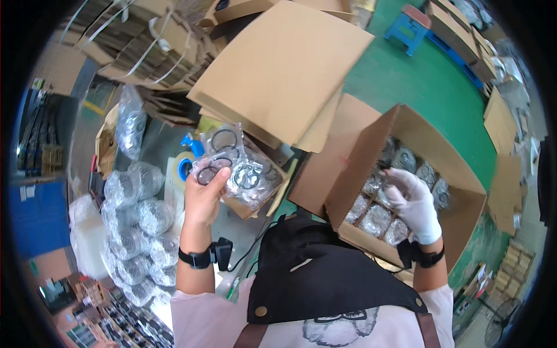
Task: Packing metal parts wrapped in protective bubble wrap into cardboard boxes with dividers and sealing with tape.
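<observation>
My bare left hand (204, 194) is closed, thumb on top, on clear plastic bags (223, 145) with black rings in them. More such bags lie beside and under it in a small cardboard box (249, 211). My right hand (415, 203), in a white glove, is over an open carton (406, 130) on the right. Its fingers are curled together at the tips; a small dark spot shows there, and I cannot make out what they hold. Dividers split the carton into compartments, with bubble-wrapped parts (376, 220) in several of them.
Several bubble-wrapped rolls (155, 216) stand on the table at left. Beside the small box are a tape roll (184, 167) and a blue tool (192, 145). Flat cardboard sheets (284, 69) are stacked ahead. A blue stool (409, 32) stands on the green floor.
</observation>
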Motion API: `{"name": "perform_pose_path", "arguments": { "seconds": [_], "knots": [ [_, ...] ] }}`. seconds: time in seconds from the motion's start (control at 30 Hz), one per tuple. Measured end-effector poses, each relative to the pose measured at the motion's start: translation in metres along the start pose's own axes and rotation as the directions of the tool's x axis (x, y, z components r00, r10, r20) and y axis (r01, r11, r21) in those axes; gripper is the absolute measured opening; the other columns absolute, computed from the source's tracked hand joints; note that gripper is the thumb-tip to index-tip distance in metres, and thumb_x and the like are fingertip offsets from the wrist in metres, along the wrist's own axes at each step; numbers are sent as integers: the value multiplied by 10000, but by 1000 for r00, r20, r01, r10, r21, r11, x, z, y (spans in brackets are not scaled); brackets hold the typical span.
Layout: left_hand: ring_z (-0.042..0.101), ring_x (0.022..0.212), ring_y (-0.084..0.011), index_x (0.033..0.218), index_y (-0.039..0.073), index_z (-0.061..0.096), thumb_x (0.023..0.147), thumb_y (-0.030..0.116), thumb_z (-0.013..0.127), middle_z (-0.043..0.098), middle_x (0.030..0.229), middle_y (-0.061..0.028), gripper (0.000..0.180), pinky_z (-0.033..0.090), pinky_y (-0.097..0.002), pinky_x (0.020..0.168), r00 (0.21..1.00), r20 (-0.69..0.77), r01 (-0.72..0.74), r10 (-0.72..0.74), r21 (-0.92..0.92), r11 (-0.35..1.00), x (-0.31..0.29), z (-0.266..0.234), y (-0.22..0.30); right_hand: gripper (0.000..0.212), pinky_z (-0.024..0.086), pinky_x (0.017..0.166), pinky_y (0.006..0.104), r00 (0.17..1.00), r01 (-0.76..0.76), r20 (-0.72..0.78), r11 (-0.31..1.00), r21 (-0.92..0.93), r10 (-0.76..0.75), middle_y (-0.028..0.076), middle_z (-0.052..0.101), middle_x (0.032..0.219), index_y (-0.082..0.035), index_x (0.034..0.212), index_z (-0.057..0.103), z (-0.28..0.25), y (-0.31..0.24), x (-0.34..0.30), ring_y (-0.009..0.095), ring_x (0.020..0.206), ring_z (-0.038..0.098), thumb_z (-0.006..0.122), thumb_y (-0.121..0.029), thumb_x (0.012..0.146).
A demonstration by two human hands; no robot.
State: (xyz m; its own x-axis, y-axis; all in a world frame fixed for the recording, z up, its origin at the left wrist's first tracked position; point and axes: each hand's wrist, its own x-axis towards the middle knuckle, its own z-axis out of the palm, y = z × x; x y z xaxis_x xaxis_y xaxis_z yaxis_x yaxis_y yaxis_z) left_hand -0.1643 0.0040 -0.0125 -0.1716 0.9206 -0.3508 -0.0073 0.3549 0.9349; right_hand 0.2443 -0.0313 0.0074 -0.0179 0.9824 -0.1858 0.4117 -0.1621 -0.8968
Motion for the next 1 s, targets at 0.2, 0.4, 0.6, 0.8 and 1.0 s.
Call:
{"name": "perform_pose_path", "arguments": {
  "seconds": [0.2, 0.4, 0.6, 0.8, 1.0],
  "knots": [
    [663, 985, -234, 1175, 21, 570, 914, 42, 625, 654, 1095, -115, 267, 563, -391, 864, 856, 502, 188, 126, -528, 828, -37, 117, 52, 513, 557, 712, 282, 941, 109, 191, 785, 610, -279, 154, 654, 1120, 15, 1270, 543, 48, -51, 7, 161, 931, 659, 748, -222, 864],
    [693, 890, -234, 1208, 33, 553, 980, 127, 547, 663, 1094, -128, 247, 606, -378, 759, 862, 506, 272, 33, -517, 811, -40, 187, 15, 174, 543, 545, 229, 923, -381, 292, 698, 607, 250, 55, 693, 875, 10, 1052, 648, -46, 15, -42, 113, 676, 659, 641, -122, 937],
    [682, 855, -216, 1213, 43, 524, 977, 139, 559, 659, 1069, -119, 257, 582, -328, 641, 752, 659, 361, -17, -390, 847, -68, 239, 4, 303, 575, 674, 273, 901, -406, 186, 612, 679, 391, 24, 667, 993, -35, 1155, 624, -136, 110, -92, 116, 877, 642, 625, -259, 951],
    [690, 851, -262, 1181, 44, 539, 948, 90, 589, 650, 1067, -156, 243, 619, -350, 633, 745, 663, 427, -78, -384, 819, -90, 283, -8, 376, 513, 855, 366, 859, -498, 58, 855, -144, 509, 100, 706, 1018, -39, 1138, 670, -157, 221, -81, 202, 935, 653, 588, -351, 945],
    [687, 896, -245, 1180, 10, 554, 920, 112, 636, 656, 1092, -131, 290, 608, -360, 687, 749, 648, 378, -142, -242, 894, -106, 299, -17, 378, 491, 881, 378, 730, -660, -172, 748, 71, 661, 164, 710, 1001, -50, 1059, 709, -191, 257, -93, 300, 960, 665, 607, -376, 899]
  ]
}}
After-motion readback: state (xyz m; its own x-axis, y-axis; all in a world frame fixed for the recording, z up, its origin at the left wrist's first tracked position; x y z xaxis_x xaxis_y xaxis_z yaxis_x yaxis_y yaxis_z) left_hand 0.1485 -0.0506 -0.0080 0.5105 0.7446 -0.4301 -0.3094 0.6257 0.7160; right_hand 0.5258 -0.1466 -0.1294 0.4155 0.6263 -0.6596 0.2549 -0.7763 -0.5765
